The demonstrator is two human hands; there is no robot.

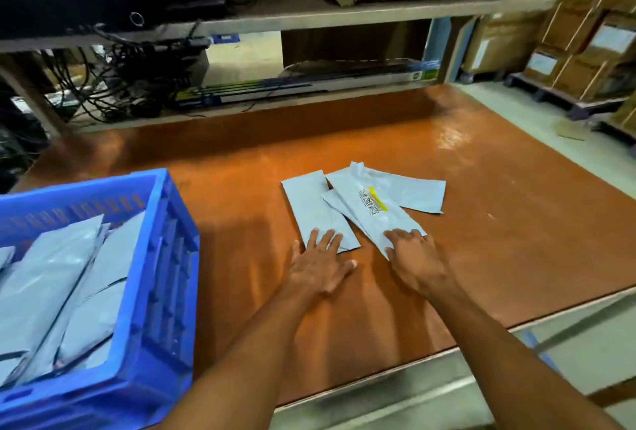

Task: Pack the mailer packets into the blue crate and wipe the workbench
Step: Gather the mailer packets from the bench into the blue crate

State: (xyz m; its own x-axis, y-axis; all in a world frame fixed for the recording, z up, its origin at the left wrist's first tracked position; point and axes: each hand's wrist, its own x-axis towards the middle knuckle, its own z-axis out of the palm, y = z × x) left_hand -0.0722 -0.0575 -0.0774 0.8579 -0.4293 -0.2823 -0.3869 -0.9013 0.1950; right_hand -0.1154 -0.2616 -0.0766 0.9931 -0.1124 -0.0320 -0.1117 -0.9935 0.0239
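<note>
Three grey mailer packets lie overlapped in the middle of the orange workbench (481,223). My left hand (318,266) rests flat, fingers spread, on the near end of the left packet (316,209). My right hand (414,256) presses its fingertips on the near end of the labelled packet (371,209), which has a barcode and a yellow strip. A third packet (413,189) lies behind, partly under the labelled one. The blue crate (165,257) stands at the left with several grey packets (58,275) inside.
A low shelf (309,15) runs along the back of the bench with cables (113,85), black equipment and long boxes beneath. Cardboard cartons (585,34) are stacked on pallets at the far right. The bench's front edge (447,354) is near my forearms.
</note>
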